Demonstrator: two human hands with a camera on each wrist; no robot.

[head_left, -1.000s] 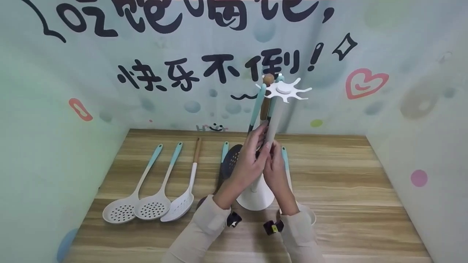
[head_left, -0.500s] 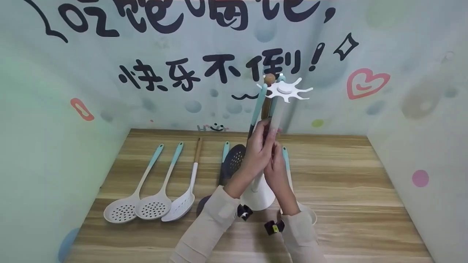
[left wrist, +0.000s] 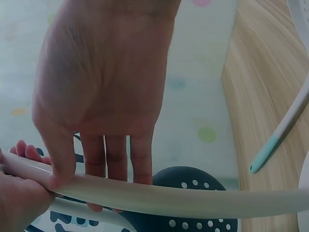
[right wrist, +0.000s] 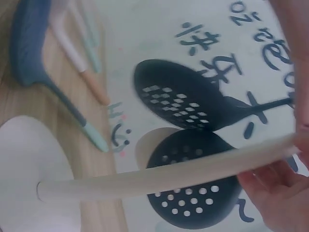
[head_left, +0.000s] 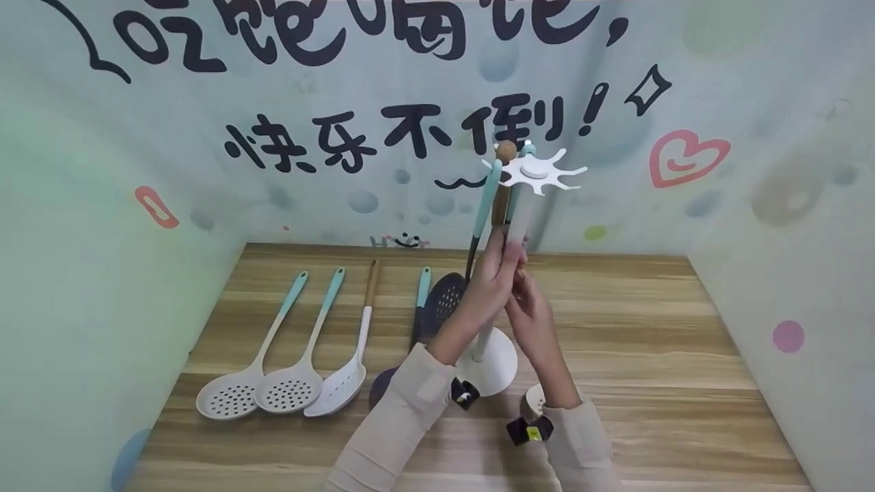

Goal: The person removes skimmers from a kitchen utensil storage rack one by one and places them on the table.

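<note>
A white utensil stand (head_left: 493, 362) stands on the table, with a round base and a star-shaped hook top. My left hand (head_left: 489, 277) grips its pole below the hooks. My right hand (head_left: 534, 318) is lower at the same pole; in the left wrist view its fingers (left wrist: 116, 159) run straight behind the pole (left wrist: 207, 200), thumb tip touching the front. Dark perforated skimmers (right wrist: 193, 193) hang from the stand, beside a wooden handle (head_left: 501, 205) and turquoise handles (head_left: 484, 205). My hands hide parts of these utensils.
Two white skimmers (head_left: 229, 396) and a white slotted turner (head_left: 336, 389) with a wooden handle lie at left. A dark utensil (right wrist: 29, 48) with a turquoise tip lies left of the stand. Another white perforated utensil (head_left: 536, 398) lies under my right sleeve. Printed walls enclose the table.
My left hand has shifted slightly up and right along the pole. My right hand has moved a little to the right, its fingers looser. The stand keeps its place.
</note>
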